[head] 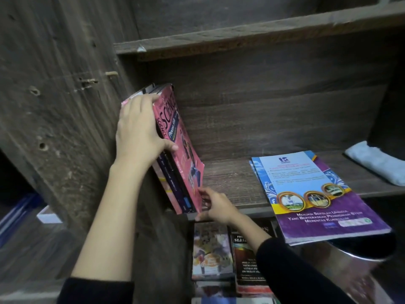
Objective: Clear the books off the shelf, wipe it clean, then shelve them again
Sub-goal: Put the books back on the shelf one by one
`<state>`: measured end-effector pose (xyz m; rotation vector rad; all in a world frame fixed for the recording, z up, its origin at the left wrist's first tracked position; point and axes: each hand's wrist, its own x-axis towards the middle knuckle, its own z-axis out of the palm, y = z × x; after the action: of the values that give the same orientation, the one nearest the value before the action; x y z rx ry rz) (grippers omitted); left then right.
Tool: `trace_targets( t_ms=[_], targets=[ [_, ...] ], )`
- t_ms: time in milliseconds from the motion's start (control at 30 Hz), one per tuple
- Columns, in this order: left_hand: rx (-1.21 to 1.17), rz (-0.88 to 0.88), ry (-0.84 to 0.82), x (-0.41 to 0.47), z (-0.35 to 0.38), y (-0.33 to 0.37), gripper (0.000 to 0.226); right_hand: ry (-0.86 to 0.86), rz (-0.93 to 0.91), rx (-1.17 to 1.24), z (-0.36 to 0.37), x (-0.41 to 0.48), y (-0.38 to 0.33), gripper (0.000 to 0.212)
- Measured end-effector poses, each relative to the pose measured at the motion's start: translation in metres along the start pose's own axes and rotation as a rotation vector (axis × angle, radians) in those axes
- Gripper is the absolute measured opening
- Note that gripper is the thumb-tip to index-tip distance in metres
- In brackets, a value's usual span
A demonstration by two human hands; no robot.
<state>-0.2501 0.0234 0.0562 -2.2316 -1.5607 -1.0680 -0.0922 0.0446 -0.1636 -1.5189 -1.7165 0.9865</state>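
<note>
Shelf (230, 178) of dark, rough wood runs across your view. It is closed at its left end by the side panel (54, 95), with another board (241, 34) above it.

On the shelf's right half lies the purple-and-blue booklet (317, 194), flat and cover up, its near end sticking out past the shelf's front edge. A second thin blue cover shows just under its left side.

At the shelf's left end stands the pink Science book (184, 150) with the dark books (173, 181) behind it, all leaning left toward the side panel. Below the shelf's front edge is a lower row of books (210, 251), covers facing you. At the shelf's far right end a pale blue cloth (377, 163) lies folded, well apart from the booklet.

Your left hand (138, 132) grips the leaning books near their top, with the fingers curled over the far side and the thumb clamped on the near spines. Your right hand (217, 207) is at the shelf's front edge. Its fingertips are bent against the Science book's lower corner and its thumb lies along the edge beneath. You cannot tell whether it pinches the cover.
</note>
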Motion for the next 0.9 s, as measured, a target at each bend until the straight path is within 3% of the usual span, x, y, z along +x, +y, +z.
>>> trace_targets(
  t_ms=[300,700,900],
  targets=[
    [0.027,0.001,0.067,-0.001,0.007,0.001,0.102,0.097,0.025,-0.087,0.007,0.01,0.002,0.086],
    [0.015,0.021,0.096,0.0,0.012,-0.003,0.101,0.112,0.049,-0.135,0.01,0.014,0.0,0.092],
    [-0.023,0.004,0.116,-0.001,0.015,-0.002,0.101,0.112,0.062,-0.036,0.01,0.012,0.001,0.095]
  ],
)
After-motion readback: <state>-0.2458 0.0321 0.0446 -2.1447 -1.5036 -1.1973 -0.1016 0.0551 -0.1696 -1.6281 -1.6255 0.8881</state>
